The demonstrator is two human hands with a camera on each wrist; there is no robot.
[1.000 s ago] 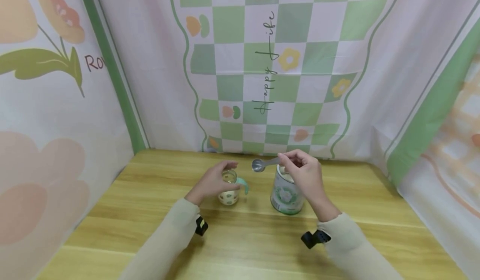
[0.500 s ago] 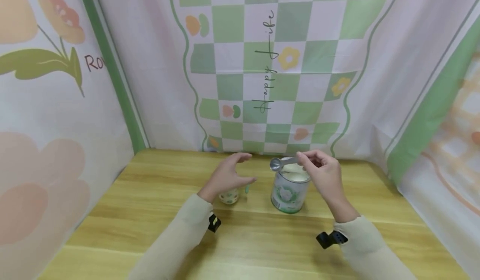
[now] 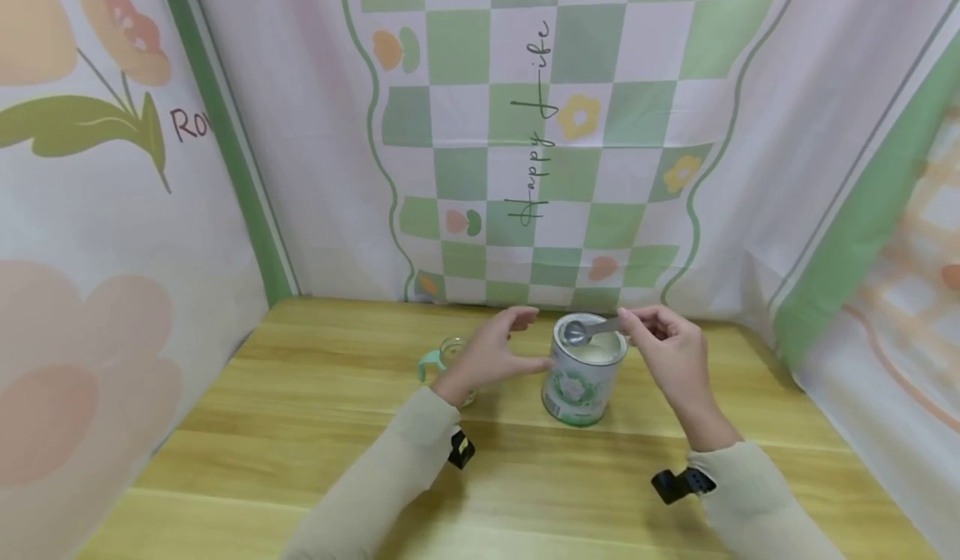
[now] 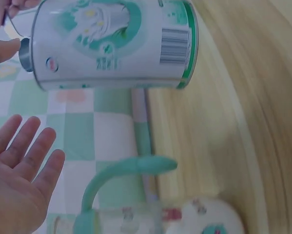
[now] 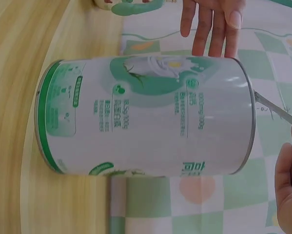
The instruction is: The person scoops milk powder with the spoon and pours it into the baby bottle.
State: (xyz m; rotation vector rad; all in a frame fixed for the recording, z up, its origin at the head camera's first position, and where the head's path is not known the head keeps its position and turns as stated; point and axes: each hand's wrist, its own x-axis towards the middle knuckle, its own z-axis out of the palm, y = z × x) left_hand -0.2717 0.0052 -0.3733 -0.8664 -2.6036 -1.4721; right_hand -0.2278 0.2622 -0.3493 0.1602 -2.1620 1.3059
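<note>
A white and green milk powder can [image 3: 576, 389] stands uncovered on the table, with pale powder [image 3: 604, 348] showing inside. My right hand [image 3: 671, 356] pinches the handle of a grey metal measuring spoon [image 3: 577, 334], its round bowl over the can's mouth. To the left of the can is my left hand [image 3: 491, 356], its thumb and fingers spread apart and the thumb tip close to the can's side. Behind that hand, partly hidden, stands a clear printed cup [image 4: 131, 222] with a mint green handle [image 4: 128, 168].
The wooden table [image 3: 315, 410] runs back to a hanging cloth [image 3: 517, 118] with green and white checks. More printed cloth [image 3: 90, 235] closes in the left side, and another curtain [image 3: 847, 293] the right.
Both hands have moved right. The spoon has gone from left of the can to over its mouth. My left hand has left the cup, now turned with its handle to the left, and come beside the can.
</note>
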